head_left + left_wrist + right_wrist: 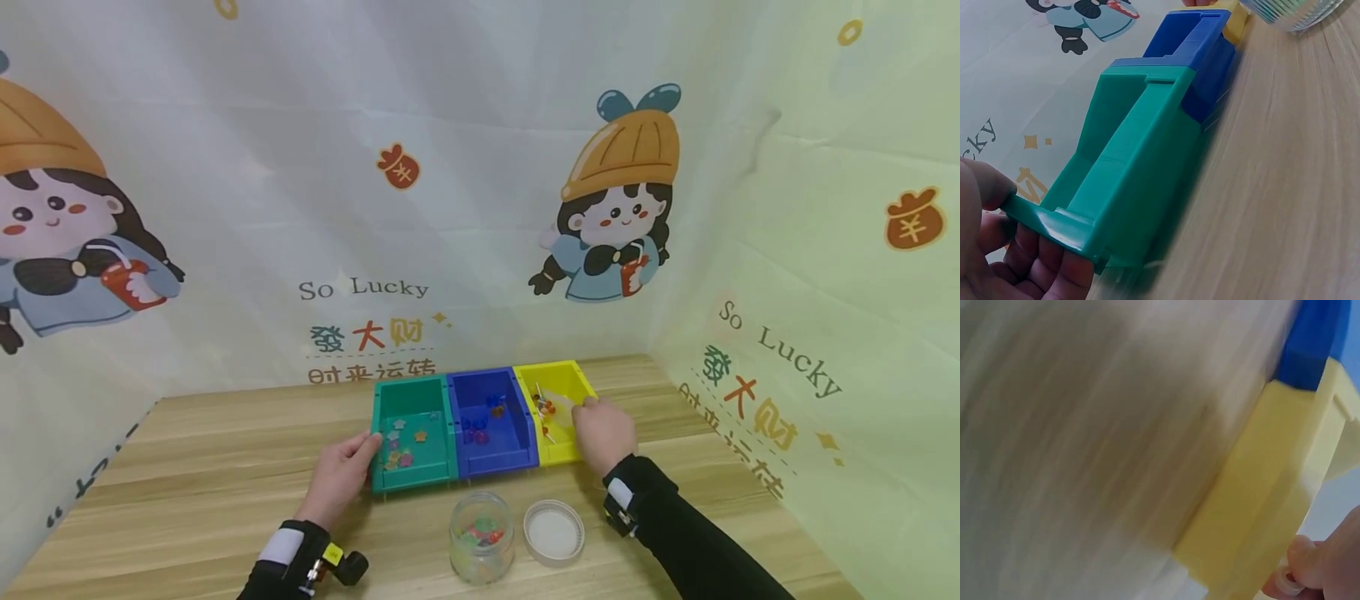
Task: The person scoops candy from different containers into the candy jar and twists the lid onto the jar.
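Three smooth, boxy plastic bins (515, 433) adjoin, left hand (339, 477) pinching teal rim (1060, 227).

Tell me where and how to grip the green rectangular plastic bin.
Take the green bin by its outer left rim, likely best from the left: thumb over, fingers under the overhanging lip, as the left hand does. Its right side adjoins the blue rectangular plastic bin, leaving no obvious fingerhold.
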{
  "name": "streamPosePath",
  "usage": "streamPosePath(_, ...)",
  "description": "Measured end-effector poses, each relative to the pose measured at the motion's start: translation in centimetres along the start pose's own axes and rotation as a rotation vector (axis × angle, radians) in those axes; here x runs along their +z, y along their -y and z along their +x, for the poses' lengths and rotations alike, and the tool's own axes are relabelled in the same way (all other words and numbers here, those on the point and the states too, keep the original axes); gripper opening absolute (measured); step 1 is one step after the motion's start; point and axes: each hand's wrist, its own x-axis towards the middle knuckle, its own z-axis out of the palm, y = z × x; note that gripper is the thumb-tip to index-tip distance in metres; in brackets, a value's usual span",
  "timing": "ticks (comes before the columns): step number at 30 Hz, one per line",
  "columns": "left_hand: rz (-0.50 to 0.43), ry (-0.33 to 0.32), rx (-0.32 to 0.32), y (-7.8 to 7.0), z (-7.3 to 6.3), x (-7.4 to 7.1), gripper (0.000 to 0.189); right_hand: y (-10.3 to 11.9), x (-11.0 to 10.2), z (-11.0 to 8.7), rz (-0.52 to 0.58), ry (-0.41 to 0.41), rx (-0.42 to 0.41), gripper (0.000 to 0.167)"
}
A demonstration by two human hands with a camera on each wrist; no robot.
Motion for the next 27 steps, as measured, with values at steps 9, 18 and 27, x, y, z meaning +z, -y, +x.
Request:
streamPosePath(9,0.007,0.004,0.002,0.0,-0.2,0.0,0.052,-0.3,0.1,-0.2,0.179,0.071,0.098,0.011)
streamPosePath(18,-0.026,0.019,-0.009,0.0,-0.3,0.0,0.052,-0.5,-0.6,-0.1,0.256,0.140,0.126,0.019)
streamPosePath(27,-0.028,0.010,0.002,0.0,-0.2,0.0,0.052,1.0,0.0,0.2,0.169,0.003,0.026,0.014)
